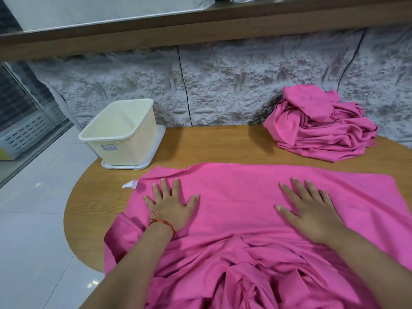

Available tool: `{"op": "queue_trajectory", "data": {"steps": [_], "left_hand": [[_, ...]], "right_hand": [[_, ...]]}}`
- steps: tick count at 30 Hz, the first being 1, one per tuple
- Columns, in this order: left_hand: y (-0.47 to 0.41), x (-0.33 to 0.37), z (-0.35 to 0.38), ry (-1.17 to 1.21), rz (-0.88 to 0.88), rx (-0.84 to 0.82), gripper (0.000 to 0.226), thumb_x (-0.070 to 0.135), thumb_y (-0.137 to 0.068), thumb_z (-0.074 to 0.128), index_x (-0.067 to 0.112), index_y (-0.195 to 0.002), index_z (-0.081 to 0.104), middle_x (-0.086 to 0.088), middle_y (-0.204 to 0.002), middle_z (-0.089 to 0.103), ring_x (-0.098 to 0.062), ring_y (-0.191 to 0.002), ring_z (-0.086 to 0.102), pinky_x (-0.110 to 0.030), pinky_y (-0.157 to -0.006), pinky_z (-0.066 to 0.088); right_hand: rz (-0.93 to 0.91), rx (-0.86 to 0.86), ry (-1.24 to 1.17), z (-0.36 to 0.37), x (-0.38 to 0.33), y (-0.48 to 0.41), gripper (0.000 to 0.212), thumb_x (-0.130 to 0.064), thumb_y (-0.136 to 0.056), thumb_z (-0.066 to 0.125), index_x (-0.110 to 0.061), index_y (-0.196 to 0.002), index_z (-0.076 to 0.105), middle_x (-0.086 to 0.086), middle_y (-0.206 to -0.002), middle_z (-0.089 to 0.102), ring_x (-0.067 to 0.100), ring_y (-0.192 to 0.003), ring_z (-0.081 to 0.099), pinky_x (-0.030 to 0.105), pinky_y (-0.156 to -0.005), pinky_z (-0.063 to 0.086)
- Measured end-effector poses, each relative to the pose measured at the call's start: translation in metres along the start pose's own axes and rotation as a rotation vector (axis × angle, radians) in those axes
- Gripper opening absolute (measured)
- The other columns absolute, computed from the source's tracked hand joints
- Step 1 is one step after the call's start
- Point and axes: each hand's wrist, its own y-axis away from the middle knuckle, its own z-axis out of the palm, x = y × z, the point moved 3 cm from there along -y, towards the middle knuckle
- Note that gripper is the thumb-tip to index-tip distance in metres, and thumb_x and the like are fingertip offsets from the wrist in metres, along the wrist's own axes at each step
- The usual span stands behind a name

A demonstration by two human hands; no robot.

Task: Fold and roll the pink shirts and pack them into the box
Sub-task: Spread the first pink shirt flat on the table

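Note:
A pink shirt (240,197) lies spread across the wooden table (214,143), its near part bunched in folds toward me. My left hand (170,205) presses flat on its left side with fingers spread. My right hand (310,210) lies flat on its right side, fingers straight. A white tag (129,184) sticks out at the shirt's left edge. A heap of more pink shirts (321,128) sits at the back right. The cream plastic box (122,132), with nothing inside, stands at the back left on its white lid (153,152).
The table has a rounded left edge, with white tiled floor (33,208) beyond it. A textured grey wall (223,85) runs behind the table, under a brown ledge (200,23). Bare wood shows between the box and the shirt heap.

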Motion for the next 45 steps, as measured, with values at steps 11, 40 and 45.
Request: {"op": "queue_trajectory", "data": {"steps": [11, 40, 45], "left_hand": [[-0.020, 0.001, -0.021, -0.021, 0.094, 0.032, 0.122, 0.107, -0.065, 0.009, 0.034, -0.161, 0.024, -0.001, -0.172, 0.013, -0.029, -0.158, 0.011, -0.064, -0.122, 0.017], [-0.016, 0.171, 0.019, -0.043, 0.444, -0.041, 0.096, 0.099, -0.076, -0.001, 0.052, -0.159, -0.004, 0.012, -0.173, -0.005, -0.027, -0.160, -0.004, -0.068, -0.120, 0.001], [-0.012, 0.185, 0.023, -0.018, 0.421, -0.040, 0.099, 0.100, -0.074, 0.000, 0.051, -0.160, -0.002, 0.010, -0.173, -0.004, -0.029, -0.159, -0.004, -0.069, -0.119, -0.002]], "right_hand": [[0.442, 0.370, -0.404, -0.043, 0.109, 0.030, 0.048, -0.030, -0.108, 0.050, -0.006, -0.149, 0.051, 0.022, -0.152, 0.051, 0.040, -0.141, 0.046, 0.054, -0.119, 0.036], [0.510, -0.063, -0.104, -0.040, 0.171, -0.045, 0.101, -0.091, -0.088, 0.022, -0.032, -0.167, 0.000, 0.006, -0.175, -0.009, 0.031, -0.161, -0.008, 0.060, -0.127, 0.002], [0.445, -0.109, -0.101, -0.049, 0.188, -0.049, 0.097, -0.090, -0.090, 0.024, -0.037, -0.167, -0.003, 0.001, -0.174, -0.016, 0.025, -0.161, -0.014, 0.056, -0.128, -0.002]]}}
